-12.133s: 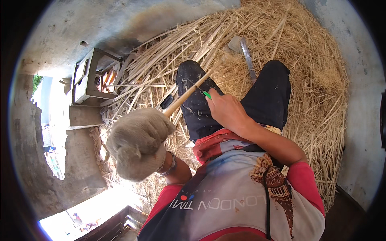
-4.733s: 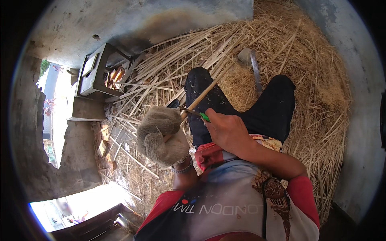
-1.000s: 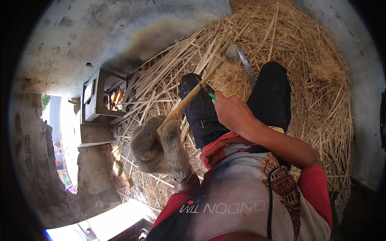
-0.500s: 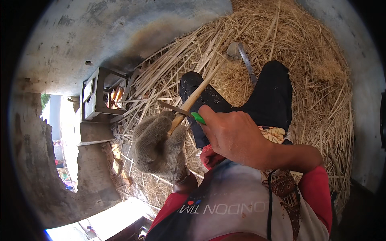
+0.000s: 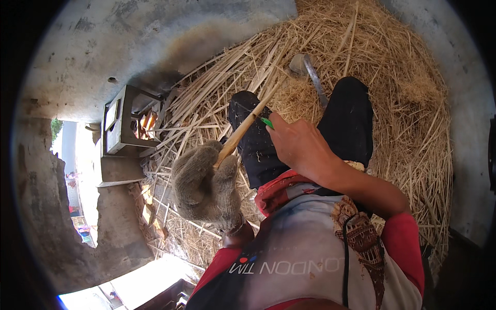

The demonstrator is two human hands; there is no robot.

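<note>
While the left hand, in a grey knitted glove, grips the long pale bamboo strip at its near end — light, stiff, likely splintery — the bare right hand closes on a green-handled knife against it.

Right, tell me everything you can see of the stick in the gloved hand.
The stick is a long, thin, pale strip that looks like split bamboo or cane. It slants from the gloved left hand, which grips its lower end, up and to the right over the knee toward the straw. The bare right hand holds a green-handled tool against its middle. Its far end blends into the loose strips behind.
</note>
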